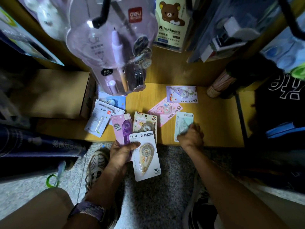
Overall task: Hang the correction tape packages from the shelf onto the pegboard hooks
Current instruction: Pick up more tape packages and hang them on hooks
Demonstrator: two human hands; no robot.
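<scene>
Several correction tape packages lie on a low wooden shelf (214,129). My left hand (121,152) holds a small stack: a white T-9267 package (146,157) on top, a purple package (123,128) and a beige cat-print package (145,123) behind it. My right hand (192,137) closes on the lower edge of a pale green package (183,123) lying on the shelf. Further back lie a pink package (165,111), a lilac package (181,94), and at the left a white package (99,121) over a blue one (113,101).
Black pegboard hooks (100,17) above carry a lilac pen set (113,52), a bear-print pack (171,22) and blue packs (231,30). A cardboard box (49,93) stands at the left of the shelf. My shoes (97,162) rest on speckled floor below.
</scene>
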